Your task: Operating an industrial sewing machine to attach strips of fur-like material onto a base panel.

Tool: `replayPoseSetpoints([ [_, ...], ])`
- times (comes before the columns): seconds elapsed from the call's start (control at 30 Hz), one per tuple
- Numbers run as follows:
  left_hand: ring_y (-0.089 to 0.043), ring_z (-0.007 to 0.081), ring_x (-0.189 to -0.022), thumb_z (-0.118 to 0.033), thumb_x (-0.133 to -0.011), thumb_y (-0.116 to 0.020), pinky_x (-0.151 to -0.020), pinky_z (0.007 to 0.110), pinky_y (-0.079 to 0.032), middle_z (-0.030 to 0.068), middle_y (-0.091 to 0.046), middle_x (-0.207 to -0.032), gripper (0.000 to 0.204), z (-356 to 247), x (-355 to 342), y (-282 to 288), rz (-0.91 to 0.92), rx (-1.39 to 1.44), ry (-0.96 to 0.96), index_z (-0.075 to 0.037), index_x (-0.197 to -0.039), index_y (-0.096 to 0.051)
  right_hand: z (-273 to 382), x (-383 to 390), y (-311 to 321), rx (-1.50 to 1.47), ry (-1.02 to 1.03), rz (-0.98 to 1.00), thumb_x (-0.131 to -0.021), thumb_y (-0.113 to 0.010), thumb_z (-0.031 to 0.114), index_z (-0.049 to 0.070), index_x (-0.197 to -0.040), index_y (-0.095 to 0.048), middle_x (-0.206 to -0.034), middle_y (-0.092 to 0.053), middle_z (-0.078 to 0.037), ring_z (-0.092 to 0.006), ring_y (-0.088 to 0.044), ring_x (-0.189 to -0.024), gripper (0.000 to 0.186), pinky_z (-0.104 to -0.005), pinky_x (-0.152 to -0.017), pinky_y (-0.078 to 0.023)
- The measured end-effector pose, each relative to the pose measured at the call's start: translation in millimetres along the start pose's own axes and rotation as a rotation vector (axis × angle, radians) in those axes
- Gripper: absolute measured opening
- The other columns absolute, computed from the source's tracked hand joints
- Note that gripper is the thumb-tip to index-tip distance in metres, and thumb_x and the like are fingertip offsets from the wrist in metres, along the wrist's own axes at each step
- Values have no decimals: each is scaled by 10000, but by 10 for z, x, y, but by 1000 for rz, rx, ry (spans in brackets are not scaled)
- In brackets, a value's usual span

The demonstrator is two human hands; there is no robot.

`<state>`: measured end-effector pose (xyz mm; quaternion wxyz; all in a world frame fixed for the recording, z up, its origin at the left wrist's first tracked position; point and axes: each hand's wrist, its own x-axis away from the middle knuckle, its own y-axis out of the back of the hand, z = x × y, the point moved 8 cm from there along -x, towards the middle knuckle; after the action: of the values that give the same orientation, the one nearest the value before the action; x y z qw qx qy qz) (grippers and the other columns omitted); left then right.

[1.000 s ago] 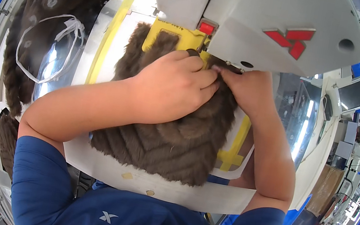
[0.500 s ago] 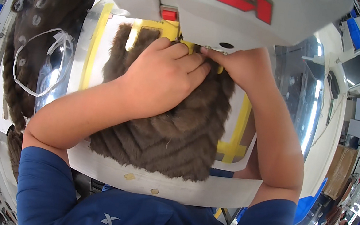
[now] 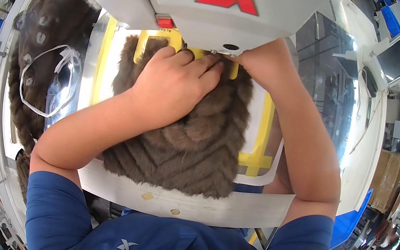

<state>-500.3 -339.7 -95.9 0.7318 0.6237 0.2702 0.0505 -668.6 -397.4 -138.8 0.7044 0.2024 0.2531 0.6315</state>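
Head view: left hand (image 3: 171, 88) lies on plush, chevron-ridged fur (image 3: 186, 160); boxy machine (image 3: 274, 26) partly hides right hand (image 3: 264, 64); both grips unclear.

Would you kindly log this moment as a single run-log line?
left grip: on brown fur piece, by yellow frame | right grip: at white machine head, partly hidden | left side: more brown fur

The fur piece (image 3: 192, 139) lies before me, my left hand (image 3: 175, 84) on its far part, my right hand (image 3: 263, 62) at its far right, by the lower edge of the machine head (image 3: 217, 22). A fur heap (image 3: 71, 8) lies to my left; far right stands a monitor (image 3: 398, 59), with a cardboard box (image 3: 387, 177) nearer me.
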Motion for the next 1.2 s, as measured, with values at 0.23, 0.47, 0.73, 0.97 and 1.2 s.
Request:
replayPoseSetpoints([
  [0.23,-678,190,-867,-111,-841,-584,-744,348,-484,31,-734,-1217,428,8,-9,-17,-1,5,33,-98,-1251,-706,-11,9,28,96,-47,-8,-720,-814,244,48,-893,-716,-885,-751,-125,-333,-726,-890,279,-417,-782,-571],
  [0.47,-667,179,-832,-106,-848,-579,-735,337,-474,32,-731,-1250,445,-2,9,8,-11,-53,35,-92,-1274,-707,13,-26,-6,168,-19,6,-722,-810,249,57,-903,-712,-953,-742,-120,-333,-715,-953,282,-426,-810,-574],
  [0.73,-700,208,-859,-93,-852,-578,-744,352,-501,44,-737,-1244,438,35,2,-9,6,19,88,-94,-1270,-708,-19,-44,-22,190,-27,23,-717,-816,256,57,-915,-715,-952,-743,-124,-342,-713,-955,298,-433,-811,-573],
  [0.97,-722,323,-1009,-81,-873,-574,-820,407,-568,93,-733,-1253,390,180,-24,-63,40,335,176,-81,-1236,-717,-21,-40,-8,99,32,8,-704,-803,239,37,-882,-714,-874,-744,-135,-349,-717,-883,283,-425,-778,-566],
  [1.2,-722,280,-955,-86,-858,-589,-769,392,-550,64,-725,-1239,398,83,13,-76,2,148,135,-112,-1235,-715,109,57,59,108,84,-15,-720,-762,198,27,-933,-755,-860,-745,-188,-390,-716,-870,273,-453,-766,-552],
])
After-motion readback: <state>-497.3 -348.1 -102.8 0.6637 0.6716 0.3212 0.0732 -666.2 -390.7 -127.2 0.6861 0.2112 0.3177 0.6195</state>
